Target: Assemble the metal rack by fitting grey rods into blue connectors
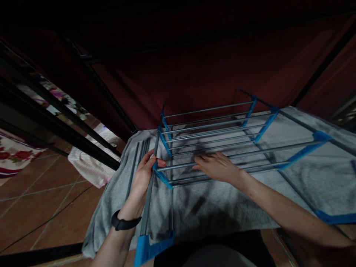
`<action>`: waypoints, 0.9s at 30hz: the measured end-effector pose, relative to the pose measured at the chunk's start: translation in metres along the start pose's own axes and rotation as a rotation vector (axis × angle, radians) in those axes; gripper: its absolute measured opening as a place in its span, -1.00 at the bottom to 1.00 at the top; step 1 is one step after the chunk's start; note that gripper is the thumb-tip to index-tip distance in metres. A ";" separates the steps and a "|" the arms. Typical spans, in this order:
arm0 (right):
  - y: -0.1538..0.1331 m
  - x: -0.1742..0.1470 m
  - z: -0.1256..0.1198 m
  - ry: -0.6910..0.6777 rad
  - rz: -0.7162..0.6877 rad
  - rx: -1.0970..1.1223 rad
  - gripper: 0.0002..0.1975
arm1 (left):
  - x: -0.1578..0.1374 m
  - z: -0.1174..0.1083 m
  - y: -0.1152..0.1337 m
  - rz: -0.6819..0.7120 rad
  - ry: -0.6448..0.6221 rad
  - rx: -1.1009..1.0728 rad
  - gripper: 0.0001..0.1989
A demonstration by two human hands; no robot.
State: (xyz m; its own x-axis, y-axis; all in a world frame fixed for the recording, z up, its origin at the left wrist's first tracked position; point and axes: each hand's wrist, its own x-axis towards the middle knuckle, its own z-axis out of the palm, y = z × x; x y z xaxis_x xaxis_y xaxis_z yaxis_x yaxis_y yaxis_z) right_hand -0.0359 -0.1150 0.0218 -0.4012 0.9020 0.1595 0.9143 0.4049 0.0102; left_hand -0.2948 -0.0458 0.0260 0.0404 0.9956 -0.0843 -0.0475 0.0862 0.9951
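Observation:
A rack frame of grey metal rods and blue plastic brackets lies in front of me. My left hand (145,170), with a black wristband (125,221), closes around the left side pole (149,198) at a blue bracket (163,178). Its thumb is at the pole and its fingertips show on the far side. My right hand (215,165) curls over a front crossrod (258,151), thumb and fingertips near the rod. That crossrod runs from the left bracket to the right bracket (306,150). More crossrods (211,128) sit behind it.
A grey towel (205,211) lies under the frame. Several loose rods (135,167) rest on it at the left. A dark red panel (194,78) rises behind. Dark metal bars (55,111) stand left, over a tiled floor (50,193) with a striped cloth (91,161).

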 end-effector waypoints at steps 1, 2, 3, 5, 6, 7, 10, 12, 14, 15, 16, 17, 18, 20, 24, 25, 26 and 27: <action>0.000 0.000 0.000 -0.001 -0.001 0.002 -0.66 | 0.000 0.000 0.000 -0.001 0.003 0.000 -0.56; 0.000 0.000 0.000 -0.002 -0.002 0.003 -0.67 | -0.001 0.001 0.001 -0.002 0.004 0.001 -0.56; 0.000 0.000 0.000 -0.002 -0.001 0.005 -0.67 | -0.001 0.001 0.001 -0.002 0.006 0.003 -0.55; 0.000 0.000 0.000 -0.002 0.005 0.005 -0.68 | -0.001 0.001 0.001 -0.001 0.011 0.005 -0.52; 0.000 0.000 0.000 -0.005 0.008 0.005 -0.68 | -0.001 0.001 0.001 -0.001 0.012 0.006 -0.50; 0.000 0.000 0.000 -0.009 0.014 0.004 -0.68 | -0.001 0.002 0.001 -0.002 0.010 0.008 -0.48; 0.000 0.001 -0.001 -0.020 0.032 0.004 -0.67 | -0.002 0.001 0.000 -0.001 0.000 0.028 -0.45; -0.001 0.001 -0.003 -0.028 0.043 0.004 -0.66 | -0.001 0.000 -0.001 0.008 -0.008 0.038 -0.43; -0.001 0.001 -0.005 -0.034 0.046 0.003 -0.66 | -0.001 -0.001 -0.002 0.021 -0.012 0.034 -0.39; -0.001 0.001 -0.006 -0.038 0.047 0.004 -0.65 | 0.000 -0.002 -0.003 0.027 -0.014 0.032 -0.37; -0.001 0.002 -0.006 -0.042 0.044 0.008 -0.65 | 0.000 -0.002 -0.003 0.029 -0.016 0.034 -0.35; -0.001 0.002 -0.007 -0.046 0.041 0.012 -0.65 | 0.000 -0.002 -0.003 0.028 -0.017 0.036 -0.33; -0.002 0.001 -0.007 -0.049 0.038 0.015 -0.65 | 0.000 -0.002 -0.003 0.024 -0.017 0.038 -0.33; -0.002 0.001 -0.007 -0.048 0.038 0.016 -0.66 | 0.000 -0.002 -0.003 0.014 -0.013 0.039 -0.36; -0.002 0.000 -0.003 -0.020 0.042 0.008 -0.66 | 0.000 0.000 -0.003 0.012 0.003 0.030 -0.44; -0.002 0.000 -0.002 -0.010 0.036 0.010 -0.66 | 0.001 0.000 -0.003 0.013 0.006 0.029 -0.45; -0.002 -0.001 0.000 0.004 0.032 0.014 -0.65 | 0.001 0.000 -0.003 0.012 0.006 0.027 -0.46; -0.001 -0.001 0.002 0.020 0.026 0.019 -0.64 | 0.002 0.000 -0.004 0.010 0.006 0.026 -0.46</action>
State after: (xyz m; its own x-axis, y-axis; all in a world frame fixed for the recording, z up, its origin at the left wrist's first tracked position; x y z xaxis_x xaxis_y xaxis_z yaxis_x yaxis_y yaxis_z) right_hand -0.0365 -0.1164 0.0198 -0.3759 0.9091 0.1792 0.9231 0.3843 -0.0132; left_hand -0.2944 -0.0444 0.0218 0.0343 0.9967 -0.0742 -0.0222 0.0750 0.9969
